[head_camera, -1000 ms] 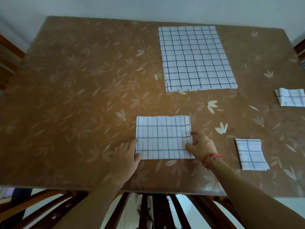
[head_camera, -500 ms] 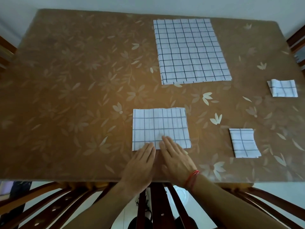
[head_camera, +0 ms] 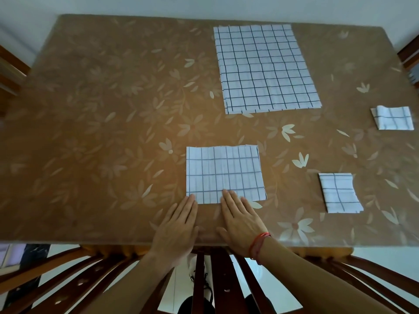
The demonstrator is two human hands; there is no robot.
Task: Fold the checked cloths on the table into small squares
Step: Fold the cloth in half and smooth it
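So the cloth [head_camera: 224,174] in play is a flat rectangle, wider than it is deep. It's thin white fabric with a dark grid, and faint creases run across it. It sits in the middle of the near half of the table [head_camera: 90,109], a little way in from the front edge.

Both hands lie palm down with fingers straight and together, so neither is gripping anything. The left hand [head_camera: 179,225] has its fingertips at the cloth's near left corner. The right hand [head_camera: 240,220] has its fingertips lying over the near edge around the middle. A red string bracelet [head_camera: 258,242] is on the right wrist.

Farther back and a bit right is the big cloth [head_camera: 265,66], spread flat with the same check. Extra edges peek out along its near side, so it looks like more than one layer, but I can't tell how many.

Off to the right are two small folded ones. The near square [head_camera: 339,193] has its right edge slightly ragged and uneven. The far square [head_camera: 393,117], by the right edge, has one puffy rolled corner.

The table top is glossy brown with a pale leaf and flower print. Dark wooden chair slats [head_camera: 213,279] curve below the front edge.
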